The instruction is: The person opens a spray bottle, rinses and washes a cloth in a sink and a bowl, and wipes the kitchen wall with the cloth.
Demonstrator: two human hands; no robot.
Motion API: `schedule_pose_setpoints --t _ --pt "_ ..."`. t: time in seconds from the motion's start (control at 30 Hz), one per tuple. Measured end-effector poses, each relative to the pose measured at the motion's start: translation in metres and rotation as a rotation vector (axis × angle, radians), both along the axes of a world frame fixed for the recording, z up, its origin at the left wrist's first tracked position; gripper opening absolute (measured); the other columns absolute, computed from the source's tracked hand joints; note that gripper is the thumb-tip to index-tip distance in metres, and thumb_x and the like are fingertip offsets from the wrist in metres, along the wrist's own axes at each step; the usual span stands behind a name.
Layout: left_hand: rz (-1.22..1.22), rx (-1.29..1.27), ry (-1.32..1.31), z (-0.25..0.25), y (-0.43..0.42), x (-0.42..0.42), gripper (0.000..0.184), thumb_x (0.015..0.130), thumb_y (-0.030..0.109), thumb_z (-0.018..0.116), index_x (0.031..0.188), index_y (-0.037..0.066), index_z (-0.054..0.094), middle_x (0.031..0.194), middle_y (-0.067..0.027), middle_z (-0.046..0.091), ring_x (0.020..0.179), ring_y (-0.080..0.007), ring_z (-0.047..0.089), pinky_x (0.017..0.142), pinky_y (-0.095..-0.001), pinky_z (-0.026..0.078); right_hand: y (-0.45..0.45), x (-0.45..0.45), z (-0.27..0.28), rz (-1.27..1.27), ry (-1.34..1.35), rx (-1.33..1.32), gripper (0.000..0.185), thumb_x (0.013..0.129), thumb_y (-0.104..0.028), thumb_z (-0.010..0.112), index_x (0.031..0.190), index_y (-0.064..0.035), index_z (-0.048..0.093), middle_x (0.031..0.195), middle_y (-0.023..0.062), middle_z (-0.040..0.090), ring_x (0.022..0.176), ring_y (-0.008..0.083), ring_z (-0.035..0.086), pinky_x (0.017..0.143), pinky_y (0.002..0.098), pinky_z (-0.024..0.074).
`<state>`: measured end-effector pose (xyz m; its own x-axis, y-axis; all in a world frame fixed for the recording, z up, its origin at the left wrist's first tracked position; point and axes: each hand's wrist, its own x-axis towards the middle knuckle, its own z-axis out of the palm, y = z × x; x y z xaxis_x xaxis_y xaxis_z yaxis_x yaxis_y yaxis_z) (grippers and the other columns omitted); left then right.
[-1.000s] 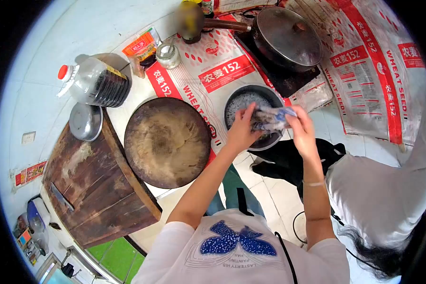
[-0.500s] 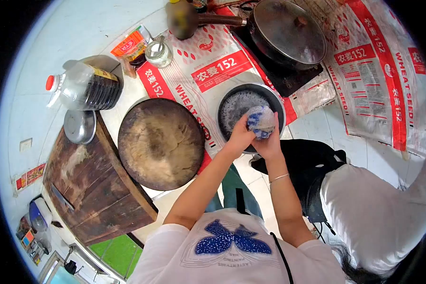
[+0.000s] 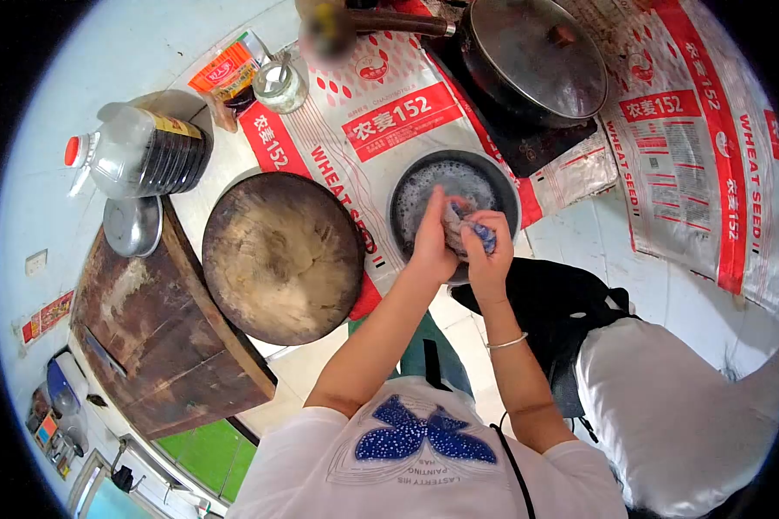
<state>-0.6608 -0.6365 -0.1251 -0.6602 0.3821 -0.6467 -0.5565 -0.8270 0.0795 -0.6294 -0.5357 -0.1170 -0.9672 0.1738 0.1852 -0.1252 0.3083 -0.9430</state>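
Across the far middle of the work surface, a red-and-white printed sack (image 3: 368, 169) is spread. At the right, a second person (image 3: 666, 406) in a white top is seen in part. On the left, a dark wooden board (image 3: 169, 333) is placed, and between it and the sack a round board (image 3: 286, 259) is laid, its right edge overlapping the sack. At the far right of the surface, a black pan (image 3: 532, 65) is covered by a glass lid. Nearer, on the sack, a dark basin (image 3: 505, 195) is set, filled with foamy liquid. At the far left, a large bottle (image 3: 151, 151) is stood beside a metal bowl (image 3: 132, 227). Over the basin's near part, a crumpled white-and-blue cloth is gripped between both hands: its left side is pressed by the left hand (image 3: 433, 238), the fingers nearly straight, and its right side is clasped by the curled fingers of the right hand (image 3: 491, 259). The cloth (image 3: 455, 229) is bunched up and partly hidden by them.
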Motion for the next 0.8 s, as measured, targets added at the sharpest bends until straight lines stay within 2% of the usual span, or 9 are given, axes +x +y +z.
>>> schedule_pose_setpoints --t 0.13,0.2,0.23,0.3,0.43,0.5,0.6,0.73,0.8 --pt "0.064 -0.372 0.046 0.013 0.017 -0.003 0.028 0.095 0.04 0.058 0.097 0.012 0.058 0.093 -0.0035 0.061 0.086 -0.0185 0.059 0.079 -0.0341 0.049 -0.011 -0.003 0.007 -0.242 -0.276 -0.356 0.01 0.09 -0.013 0.062 0.089 -0.0048 0.055 0.095 0.0035 0.057 0.09 0.0143 0.056 0.082 0.0266 0.0436" --pt "0.056 -0.56 0.086 0.017 0.017 -0.001 0.013 0.088 0.017 0.067 0.084 0.01 0.056 0.087 -0.0024 0.059 0.081 -0.0146 0.056 0.072 -0.0302 0.047 -0.012 -0.008 0.005 -0.388 -0.417 -0.829 0.014 0.092 -0.017 0.063 0.094 -0.0045 0.057 0.096 0.0046 0.059 0.088 0.0144 0.056 0.078 0.028 0.0459" --pt "0.053 -0.559 0.082 0.01 0.018 0.001 0.013 0.088 0.017 0.067 0.084 0.01 0.056 0.087 -0.0024 0.059 0.081 -0.0146 0.056 0.072 -0.0302 0.047 -0.011 -0.011 0.003 -0.392 -0.421 -0.828 0.014 0.092 -0.017 0.063 0.094 -0.0045 0.057 0.096 0.0046 0.059 0.088 0.0144 0.056 0.078 0.028 0.0459" --pt "-0.02 -0.976 0.383 -0.011 0.019 0.004 0.014 0.078 0.004 0.067 0.076 0.007 0.054 0.083 -0.003 0.057 0.079 -0.0115 0.053 0.068 -0.0297 0.046 -0.007 -0.019 -0.001 -0.373 -0.514 -0.915 0.018 0.094 -0.022 0.061 0.102 -0.0061 0.059 0.095 0.0051 0.06 0.086 0.0143 0.057 0.077 0.0288 0.0475" --pt "0.0 -1.294 0.7 0.005 0.013 -0.003 0.015 0.072 0.002 0.065 0.072 0.006 0.051 0.081 -0.0077 0.056 0.074 -0.0183 0.056 0.067 -0.0311 0.046 0.002 -0.033 -0.006 -0.256 -0.651 -1.111 0.022 0.096 -0.025 0.057 0.107 -0.0055 0.06 0.097 0.006 0.062 0.088 0.0171 0.061 0.078 0.0316 0.0502" --pt "-0.035 -1.524 1.021 0.013 0.009 -0.008 0.016 0.067 0.002 0.065 0.071 0.005 0.05 0.082 -0.0123 0.057 0.072 -0.0297 0.058 0.066 -0.0339 0.047 0.006 -0.042 -0.001 -0.174 -0.847 -1.197 0.025 0.096 -0.026 0.056 0.108 -0.0046 0.06 0.1 0.0072 0.064 0.09 0.02 0.063 0.082 0.0342 0.0518" --pt "-0.036 -1.493 1.208 0.019 0.006 -0.011 0.018 0.064 0.009 0.069 0.074 0.007 0.054 0.081 -0.0136 0.057 0.077 -0.035 0.06 0.063 -0.0421 0.049 0.021 -0.041 -0.027 -0.096 -0.948 -1.169 0.029 0.096 -0.029 0.056 0.112 -0.0043 0.061 0.107 0.0085 0.065 0.097 0.0203 0.063 0.087 0.0366 0.0517" --pt "-0.054 -1.548 1.381 0.006 0.003 -0.012 0.019 0.064 0.013 0.07 0.077 0.007 0.057 0.082 -0.0111 0.059 0.078 -0.0334 0.062 0.066 -0.0409 0.051 0.027 -0.042 -0.05 -0.047 -1.016 -1.03 0.032 0.096 -0.03 0.056 0.114 -0.0045 0.06 0.11 0.0089 0.065 0.1 0.0206 0.063 0.089 0.0374 0.0513" --pt "-0.183 -1.545 1.491 -0.01 -0.004 -0.009 0.028 0.069 0.018 0.071 0.091 0.006 0.06 0.093 -0.0126 0.061 0.085 -0.0352 0.063 0.071 -0.0422 0.053 0.028 -0.041 -0.055 -0.035 -1.024 -0.983 0.033 0.096 -0.031 0.056 0.115 -0.0046 0.06 0.111 0.0091 0.065 0.102 0.0208 0.062 0.09 0.0378 0.0511"
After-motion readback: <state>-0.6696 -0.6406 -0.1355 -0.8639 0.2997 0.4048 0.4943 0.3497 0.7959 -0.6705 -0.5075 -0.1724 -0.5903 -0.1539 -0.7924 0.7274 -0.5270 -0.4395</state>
